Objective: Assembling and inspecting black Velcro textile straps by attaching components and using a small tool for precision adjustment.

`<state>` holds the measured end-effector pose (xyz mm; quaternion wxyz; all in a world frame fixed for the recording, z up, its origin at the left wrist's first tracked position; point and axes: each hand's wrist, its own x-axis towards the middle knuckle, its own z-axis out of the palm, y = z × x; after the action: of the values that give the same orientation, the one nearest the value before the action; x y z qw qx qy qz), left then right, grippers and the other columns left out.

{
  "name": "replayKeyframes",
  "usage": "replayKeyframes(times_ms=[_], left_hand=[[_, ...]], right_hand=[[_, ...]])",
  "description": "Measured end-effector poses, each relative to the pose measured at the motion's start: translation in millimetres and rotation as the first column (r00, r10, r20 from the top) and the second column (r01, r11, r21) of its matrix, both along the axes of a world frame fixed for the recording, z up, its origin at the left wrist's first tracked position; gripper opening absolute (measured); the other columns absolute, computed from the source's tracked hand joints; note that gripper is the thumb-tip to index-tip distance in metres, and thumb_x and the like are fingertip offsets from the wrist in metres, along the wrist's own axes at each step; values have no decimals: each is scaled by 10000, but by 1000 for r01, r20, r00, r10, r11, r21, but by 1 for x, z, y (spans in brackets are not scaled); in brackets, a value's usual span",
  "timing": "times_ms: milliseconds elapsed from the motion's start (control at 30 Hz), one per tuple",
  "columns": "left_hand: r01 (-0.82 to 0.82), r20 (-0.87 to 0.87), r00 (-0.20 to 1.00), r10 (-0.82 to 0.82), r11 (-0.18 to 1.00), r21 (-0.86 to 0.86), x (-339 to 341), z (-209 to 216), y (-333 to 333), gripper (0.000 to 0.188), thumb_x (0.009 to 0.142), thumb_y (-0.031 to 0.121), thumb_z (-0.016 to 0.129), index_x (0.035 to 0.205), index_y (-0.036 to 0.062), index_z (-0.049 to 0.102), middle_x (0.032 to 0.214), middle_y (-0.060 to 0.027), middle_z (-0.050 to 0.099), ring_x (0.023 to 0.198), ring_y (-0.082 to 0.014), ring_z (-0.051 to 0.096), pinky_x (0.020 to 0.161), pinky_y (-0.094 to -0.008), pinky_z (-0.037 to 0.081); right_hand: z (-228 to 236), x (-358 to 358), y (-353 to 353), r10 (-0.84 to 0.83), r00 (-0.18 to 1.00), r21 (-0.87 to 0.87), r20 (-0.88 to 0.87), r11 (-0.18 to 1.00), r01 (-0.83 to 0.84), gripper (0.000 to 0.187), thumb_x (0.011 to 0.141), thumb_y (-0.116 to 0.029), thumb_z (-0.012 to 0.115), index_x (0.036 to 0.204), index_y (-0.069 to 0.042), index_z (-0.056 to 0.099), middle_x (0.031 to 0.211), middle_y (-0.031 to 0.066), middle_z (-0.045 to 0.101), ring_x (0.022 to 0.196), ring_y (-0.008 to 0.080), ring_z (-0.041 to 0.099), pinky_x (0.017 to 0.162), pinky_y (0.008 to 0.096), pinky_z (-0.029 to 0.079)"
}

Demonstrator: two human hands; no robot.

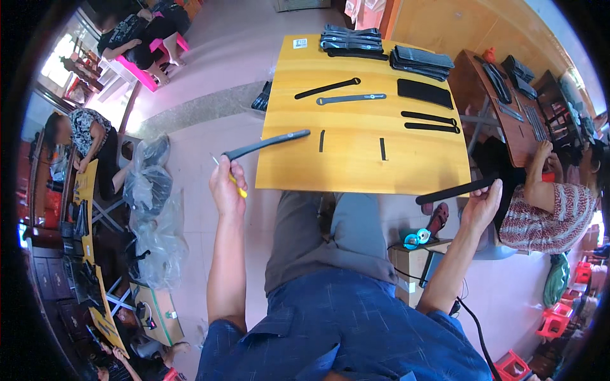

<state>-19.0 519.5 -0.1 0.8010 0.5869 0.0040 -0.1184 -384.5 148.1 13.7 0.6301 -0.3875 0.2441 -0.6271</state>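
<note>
My left hand (229, 184) is closed beyond the table's left edge. It grips a grey strap (267, 143) that reaches over the tabletop, and a slim tool with a yellow handle (239, 185) and thin metal tip; its exact kind is unclear. At the near right corner, my right hand (483, 202) pinches one end of a black strap (451, 190), which points left. On the yellow wooden table (349, 171) lie a loose black strap (327, 87), a grey strap (351, 99) with an end loop, and a pair of black straps (431, 127).
Strap bundles (352, 41), a grey strap stack (421, 62) and a black stack (424, 93) occupy the table's far side. Two short dark strips (383, 149) mark the near part. People sit at other tables left and right. Clear plastic bags (149, 190) stand on the left floor.
</note>
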Motion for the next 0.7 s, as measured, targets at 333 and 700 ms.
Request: replayKeyframes(times_ms=[333, 700], left_hand=[[34, -134, 990, -41, 998, -55, 90, -16, -63, 296, 1077, 331, 544, 951, 80, 634, 772, -14, 616, 519, -95, 465, 457, -284, 382], [178, -234, 963, -133, 967, 184, 152, -48, -155, 289, 1063, 349, 556, 977, 81, 623, 716, -4, 595, 481, -98, 427, 411, -286, 351]], right_hand=[[-2, -30, 1, 35, 999, 103, 38, 994, -38, 223, 1076, -290, 597, 939, -115, 624, 733, -41, 567, 634, 74, 496, 598, 235, 434], [-1, -3, 11, 72, 997, 125, -23, 990, -68, 224, 1071, -290, 607, 951, -105, 643, 729, -36, 585, 618, 63, 495, 584, 224, 427]])
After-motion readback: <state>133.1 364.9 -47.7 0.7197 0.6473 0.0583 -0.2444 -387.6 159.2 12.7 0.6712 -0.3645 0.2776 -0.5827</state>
